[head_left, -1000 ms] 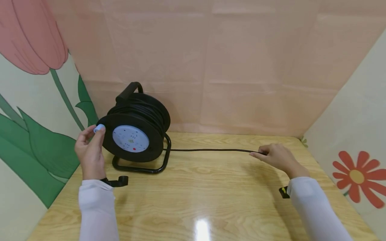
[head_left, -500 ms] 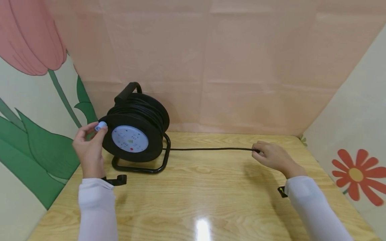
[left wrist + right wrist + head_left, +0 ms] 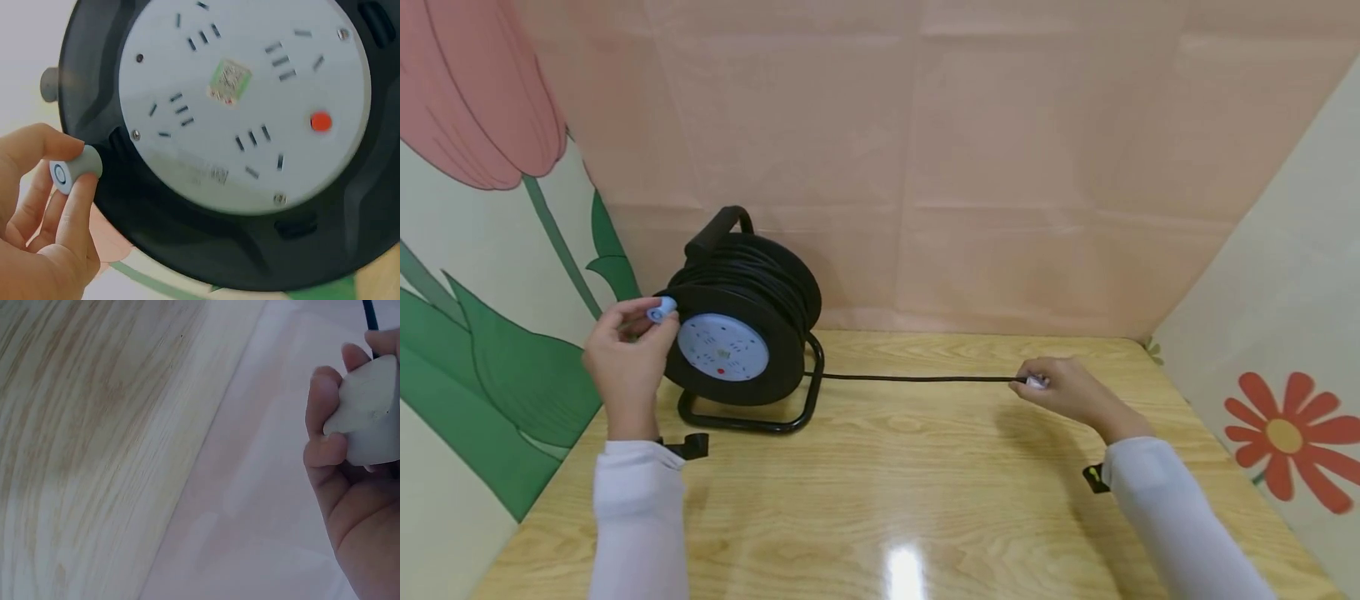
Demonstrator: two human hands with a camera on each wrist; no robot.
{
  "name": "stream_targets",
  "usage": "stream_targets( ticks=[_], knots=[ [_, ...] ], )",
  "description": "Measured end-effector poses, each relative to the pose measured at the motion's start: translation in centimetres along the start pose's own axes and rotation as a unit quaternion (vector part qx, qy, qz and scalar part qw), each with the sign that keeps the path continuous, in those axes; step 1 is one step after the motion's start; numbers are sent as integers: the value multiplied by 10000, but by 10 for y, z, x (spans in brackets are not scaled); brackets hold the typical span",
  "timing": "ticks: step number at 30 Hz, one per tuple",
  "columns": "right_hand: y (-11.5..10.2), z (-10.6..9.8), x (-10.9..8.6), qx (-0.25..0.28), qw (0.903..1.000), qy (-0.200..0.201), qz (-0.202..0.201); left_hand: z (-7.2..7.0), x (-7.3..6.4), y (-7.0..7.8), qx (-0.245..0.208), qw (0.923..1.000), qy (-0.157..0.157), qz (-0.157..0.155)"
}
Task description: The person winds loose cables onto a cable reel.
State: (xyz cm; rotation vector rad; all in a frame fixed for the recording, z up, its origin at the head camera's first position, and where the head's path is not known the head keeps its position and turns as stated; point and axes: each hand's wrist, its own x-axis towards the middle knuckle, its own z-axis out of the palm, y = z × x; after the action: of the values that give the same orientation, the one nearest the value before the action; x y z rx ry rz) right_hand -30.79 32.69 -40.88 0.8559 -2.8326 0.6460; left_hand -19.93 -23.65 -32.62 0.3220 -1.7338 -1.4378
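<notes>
A black cable reel (image 3: 784, 354) stands at the left of the table, wound with black cable and faced with a white socket disc (image 3: 206, 144) that has a red button. My left hand (image 3: 627, 362) pinches the reel's small light blue crank knob (image 3: 78, 170) between thumb and fingers at the rim. From the reel's lower right side the cable (image 3: 917, 379) runs nearly level to my right hand (image 3: 1075, 396). There, curled fingers grip the white plug (image 3: 369, 415) at the cable's end, above the table.
The wooden table (image 3: 865, 483) ends at a peach sheet (image 3: 1000, 167) behind. Flower-painted walls close in on the left and right. The reel rests on a black tube frame (image 3: 760, 423) and has a carrying handle (image 3: 718, 229) on top.
The left hand has carried the knob up and to the right, and the reel's face has turned with it. My right hand has moved left towards the reel; the plug now shows in it.
</notes>
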Motion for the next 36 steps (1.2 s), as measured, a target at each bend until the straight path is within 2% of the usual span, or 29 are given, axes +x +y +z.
stream_targets(
  ticks=[4, 6, 10, 15, 19, 27, 36],
  knots=[
    [-5, 1, 0, 229, 9991, -297, 204, 1, -2, 2, 625, 9954, -15, 724],
    [-7, 1, 0, 280, 9985, -425, 220, 2, -3, 4, 841, 9917, -18, 969],
    [-10, 2, 0, 214, 9992, -350, -16, 3, -6, 9, 1147, 9848, -68, 1305],
    [-10, 5, 1, 344, 9988, -121, -329, 5, -10, 14, 1239, 9791, -222, 1599],
    [-10, 10, 4, 416, 9983, -110, -385, 7, -12, 17, 1165, 9770, -363, 1746],
    [-20, 16, 13, 215, 9991, 70, -361, 13, -13, 21, 1056, 9776, -509, 1748],
    [-23, 26, 22, 216, 9986, 65, -484, 19, -17, 24, 1030, 9718, -785, 1969]
  ],
)
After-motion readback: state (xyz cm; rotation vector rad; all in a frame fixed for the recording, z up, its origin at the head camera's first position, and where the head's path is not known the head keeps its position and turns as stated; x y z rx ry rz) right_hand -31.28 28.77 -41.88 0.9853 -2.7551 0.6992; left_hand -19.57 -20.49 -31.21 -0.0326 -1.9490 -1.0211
